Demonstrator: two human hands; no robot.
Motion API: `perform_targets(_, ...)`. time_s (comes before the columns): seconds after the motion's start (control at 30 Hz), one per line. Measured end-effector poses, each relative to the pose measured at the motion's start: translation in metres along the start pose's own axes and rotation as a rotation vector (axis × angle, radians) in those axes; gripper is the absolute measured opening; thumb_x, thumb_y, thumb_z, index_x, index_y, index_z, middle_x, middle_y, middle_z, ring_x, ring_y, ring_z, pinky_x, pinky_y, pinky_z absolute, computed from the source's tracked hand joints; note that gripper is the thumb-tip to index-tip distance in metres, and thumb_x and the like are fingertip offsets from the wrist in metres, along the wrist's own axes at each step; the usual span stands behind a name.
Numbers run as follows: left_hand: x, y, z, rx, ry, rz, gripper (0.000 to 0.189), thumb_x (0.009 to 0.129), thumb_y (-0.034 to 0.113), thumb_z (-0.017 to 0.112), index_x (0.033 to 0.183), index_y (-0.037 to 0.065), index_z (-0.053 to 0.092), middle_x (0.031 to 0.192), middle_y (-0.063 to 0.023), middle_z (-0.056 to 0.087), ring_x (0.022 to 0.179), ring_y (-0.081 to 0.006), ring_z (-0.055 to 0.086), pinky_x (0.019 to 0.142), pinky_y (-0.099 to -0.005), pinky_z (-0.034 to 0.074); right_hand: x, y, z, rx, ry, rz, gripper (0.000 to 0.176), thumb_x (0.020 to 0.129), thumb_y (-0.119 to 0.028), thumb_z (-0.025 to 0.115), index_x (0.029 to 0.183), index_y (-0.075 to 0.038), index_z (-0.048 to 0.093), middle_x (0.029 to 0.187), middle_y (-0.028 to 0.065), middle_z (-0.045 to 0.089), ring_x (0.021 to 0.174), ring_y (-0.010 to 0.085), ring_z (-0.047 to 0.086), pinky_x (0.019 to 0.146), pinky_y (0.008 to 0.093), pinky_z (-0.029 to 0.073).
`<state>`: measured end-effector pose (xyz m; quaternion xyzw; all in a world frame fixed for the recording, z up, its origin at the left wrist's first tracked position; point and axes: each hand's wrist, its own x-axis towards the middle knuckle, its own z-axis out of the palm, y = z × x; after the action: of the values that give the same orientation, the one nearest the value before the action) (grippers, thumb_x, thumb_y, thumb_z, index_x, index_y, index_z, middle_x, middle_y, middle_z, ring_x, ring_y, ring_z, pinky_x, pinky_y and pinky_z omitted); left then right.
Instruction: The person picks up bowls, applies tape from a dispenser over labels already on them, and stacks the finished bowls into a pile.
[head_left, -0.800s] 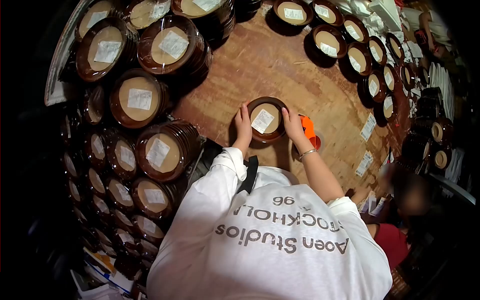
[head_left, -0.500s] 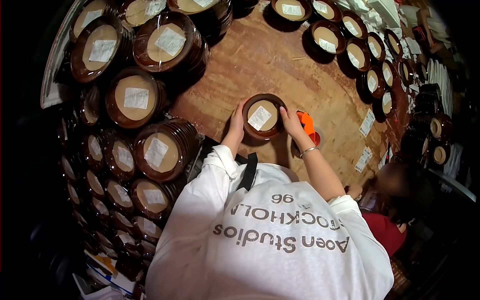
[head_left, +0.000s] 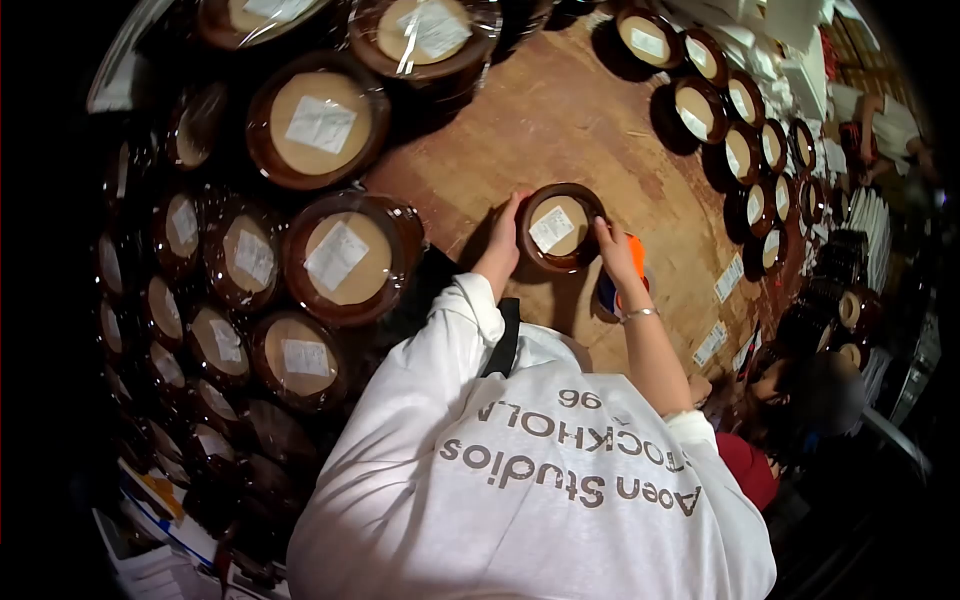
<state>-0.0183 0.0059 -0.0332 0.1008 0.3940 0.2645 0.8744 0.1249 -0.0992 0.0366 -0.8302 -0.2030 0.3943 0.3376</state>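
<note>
A dark brown bowl [head_left: 560, 228] with a white label [head_left: 552, 229] beside an orange tool [head_left: 634, 262] on reddish-brown table [head_left: 560, 120].

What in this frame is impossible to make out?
Head view:
Label on lidded bowl: print too small to read.
Orange tool: mostly hidden behind right hand.
Left hand: grip or mere touch, unclear at this size.
Bowl stacks at left edge: lost in dark vignette.

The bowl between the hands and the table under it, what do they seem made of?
Bowl: glossy dark brown with highlights on the rim, likely plastic or glazed ceramic; its tan cover looks like matte paper. Table: brown wood, worn matte, with grain and pale scuffs.
</note>
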Motion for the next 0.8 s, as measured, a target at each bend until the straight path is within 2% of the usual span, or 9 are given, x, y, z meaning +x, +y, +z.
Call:
perform_targets(0.13, -0.020, -0.009, -0.011, 0.111, 0.122, -0.016, 0.043, 0.088, 0.033, 0.043, 0.118, 0.003, 0.043, 0.119, -0.0047, 0.045, 0.109, -0.0147, 0.041, 0.092, -0.0267, 0.030, -0.019, 0.027, -0.023, 0.175, 0.198, -0.076, 0.038, 0.087, -0.028, 0.045, 0.107, 0.005, 0.045, 0.101, 0.0159, 0.053, 0.092, 0.0206, 0.051, 0.082, 0.0287, 0.038)
perform_targets(0.23, -0.029, -0.009, -0.006, 0.069, 0.118, -0.085, 0.047, 0.086, 0.036, 0.045, 0.121, 0.003, 0.040, 0.123, -0.0046, 0.042, 0.113, -0.0149, 0.036, 0.094, -0.0255, 0.026, -0.049, 0.040, -0.037, -0.018, 0.328, 0.006, 0.036, 0.085, -0.028, 0.050, 0.098, 0.005, 0.048, 0.091, 0.0140, 0.053, 0.082, 0.0206, 0.051, 0.073, 0.0301, 0.041)
perform_targets(0.3, -0.035, -0.001, 0.002, 0.099, 0.168, -0.125, 0.047, 0.086, 0.036, 0.046, 0.121, 0.004, 0.041, 0.122, -0.0048, 0.043, 0.112, -0.0154, 0.037, 0.094, -0.0266, 0.028, -0.057, 0.064, -0.034, -0.375, 0.502, -0.033, 0.035, 0.080, -0.029, 0.057, 0.088, 0.003, 0.048, 0.077, 0.0090, 0.052, 0.069, 0.0170, 0.050, 0.065, 0.0290, 0.042)
perform_targets(0.37, -0.034, -0.004, 0.001, 0.157, 0.205, -0.183, 0.047, 0.086, 0.036, 0.047, 0.120, 0.004, 0.041, 0.121, -0.0049, 0.043, 0.111, -0.0160, 0.039, 0.093, -0.0277, 0.029, -0.061, 0.086, -0.033, -0.374, 0.500, 0.025, 0.038, 0.076, -0.030, 0.062, 0.087, 0.004, 0.048, 0.076, 0.0097, 0.052, 0.068, 0.0175, 0.049, 0.064, 0.0291, 0.041)
perform_targets(0.43, -0.022, -0.012, -0.011, 0.060, 0.091, -0.112, 0.046, 0.085, 0.035, 0.048, 0.120, 0.005, 0.041, 0.119, -0.0055, 0.045, 0.108, -0.0171, 0.041, 0.091, -0.0301, 0.033, -0.059, 0.108, -0.028, -0.402, 0.517, -0.019, 0.043, 0.073, -0.031, 0.064, 0.089, 0.007, 0.049, 0.080, 0.0187, 0.053, 0.074, 0.0290, 0.051, 0.068, 0.0334, 0.041)
perform_targets(0.47, -0.016, -0.016, -0.018, 0.021, 0.046, -0.101, 0.044, 0.085, 0.033, 0.048, 0.119, 0.005, 0.042, 0.117, -0.0056, 0.046, 0.105, -0.0175, 0.044, 0.089, -0.0313, 0.035, -0.058, 0.114, -0.025, -0.436, 0.554, -0.025, 0.045, 0.072, -0.032, 0.065, 0.088, 0.006, 0.050, 0.081, 0.0187, 0.054, 0.076, 0.0306, 0.052, 0.068, 0.0349, 0.041)
perform_targets(0.6, -0.017, -0.009, -0.018, -0.082, -0.040, -0.118, 0.031, 0.089, 0.025, 0.042, 0.114, 0.007, 0.045, 0.112, -0.0055, 0.048, 0.103, -0.0179, 0.045, 0.088, -0.0331, 0.037, -0.067, 0.068, -0.015, -0.358, 0.390, 0.170, 0.048, 0.068, -0.035, 0.067, 0.087, 0.004, 0.048, 0.082, 0.0171, 0.055, 0.076, 0.0308, 0.053, 0.067, 0.0365, 0.042)
perform_targets(0.73, -0.026, 0.002, -0.006, -0.061, -0.112, -0.092, 0.032, 0.089, 0.025, 0.041, 0.115, 0.007, 0.044, 0.113, -0.0057, 0.048, 0.105, -0.0184, 0.044, 0.090, -0.0321, 0.035, -0.062, 0.079, -0.012, -0.366, 0.371, 0.182, 0.048, 0.068, -0.035, 0.066, 0.089, 0.004, 0.048, 0.081, 0.0174, 0.057, 0.074, 0.0286, 0.055, 0.066, 0.0351, 0.043)
perform_targets(0.8, -0.028, 0.010, 0.003, -0.048, 0.045, -0.167, 0.036, 0.087, 0.029, 0.045, 0.113, 0.003, 0.046, 0.110, -0.0064, 0.050, 0.104, -0.0172, 0.044, 0.090, -0.0311, 0.034, -0.063, 0.081, -0.014, -0.375, 0.352, 0.178, 0.048, 0.069, -0.034, 0.066, 0.091, 0.004, 0.046, 0.084, 0.0193, 0.056, 0.077, 0.0317, 0.055, 0.068, 0.0367, 0.043)
